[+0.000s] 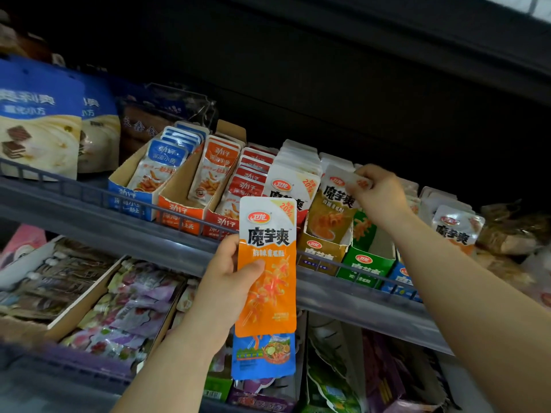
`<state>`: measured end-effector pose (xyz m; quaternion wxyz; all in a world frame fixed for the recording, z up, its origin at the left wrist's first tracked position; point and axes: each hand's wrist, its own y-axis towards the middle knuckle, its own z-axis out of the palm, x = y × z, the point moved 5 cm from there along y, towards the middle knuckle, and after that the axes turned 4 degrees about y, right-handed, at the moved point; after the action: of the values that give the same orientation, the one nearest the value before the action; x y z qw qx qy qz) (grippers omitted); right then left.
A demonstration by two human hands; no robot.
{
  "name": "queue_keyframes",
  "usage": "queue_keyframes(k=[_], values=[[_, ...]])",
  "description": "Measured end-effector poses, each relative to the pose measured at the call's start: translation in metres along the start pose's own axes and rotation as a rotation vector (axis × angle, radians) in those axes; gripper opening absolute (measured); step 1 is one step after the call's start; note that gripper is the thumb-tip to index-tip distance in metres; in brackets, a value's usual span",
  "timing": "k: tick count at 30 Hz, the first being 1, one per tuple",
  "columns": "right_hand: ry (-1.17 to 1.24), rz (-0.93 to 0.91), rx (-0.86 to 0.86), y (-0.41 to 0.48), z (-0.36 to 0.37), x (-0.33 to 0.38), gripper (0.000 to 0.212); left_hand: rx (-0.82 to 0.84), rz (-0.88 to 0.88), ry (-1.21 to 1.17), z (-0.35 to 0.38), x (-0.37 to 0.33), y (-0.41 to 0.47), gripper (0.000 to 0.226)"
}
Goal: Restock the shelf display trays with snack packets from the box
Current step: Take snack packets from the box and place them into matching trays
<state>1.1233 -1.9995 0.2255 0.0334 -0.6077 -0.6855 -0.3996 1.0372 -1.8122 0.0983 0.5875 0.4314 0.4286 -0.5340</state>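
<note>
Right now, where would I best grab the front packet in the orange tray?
Pinch its top edge from above. The packet leans back with its top standing free, while the orange tray walls in its lower end and sides.

Blue wafer bags [35,114] stood at the upper left; below, purple-flowered packets [131,305] lay beside dark packets [59,275].

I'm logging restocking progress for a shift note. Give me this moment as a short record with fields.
left hand: grips the orange packet upright in front of the shelf; a blue packet shows below it
right hand: pinches the top of the mustard packet
mustard packet: stands at the front of the mustard tray
green tray: right of the mustard tray, contents partly hidden by the arm
</note>
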Motion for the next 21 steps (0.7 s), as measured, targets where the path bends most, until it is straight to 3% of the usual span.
queue_keyframes(k=[6, 14, 21], values=[[0.034, 0.055, -0.029, 0.007, 0.014, -0.015, 0.028, -0.022, 0.02, 0.008, -0.007, -0.001, 0.002, 0.026], [-0.013, 0.12, 0.012, 0.005, 0.022, -0.027, 0.066, -0.026, 0.024, 0.008, -0.008, 0.0, 0.004, 0.026], [-0.018, 0.052, 0.004, 0.01, 0.022, -0.02, 0.061, -0.01, -0.003, 0.003, -0.006, 0.003, 0.005, 0.023]])
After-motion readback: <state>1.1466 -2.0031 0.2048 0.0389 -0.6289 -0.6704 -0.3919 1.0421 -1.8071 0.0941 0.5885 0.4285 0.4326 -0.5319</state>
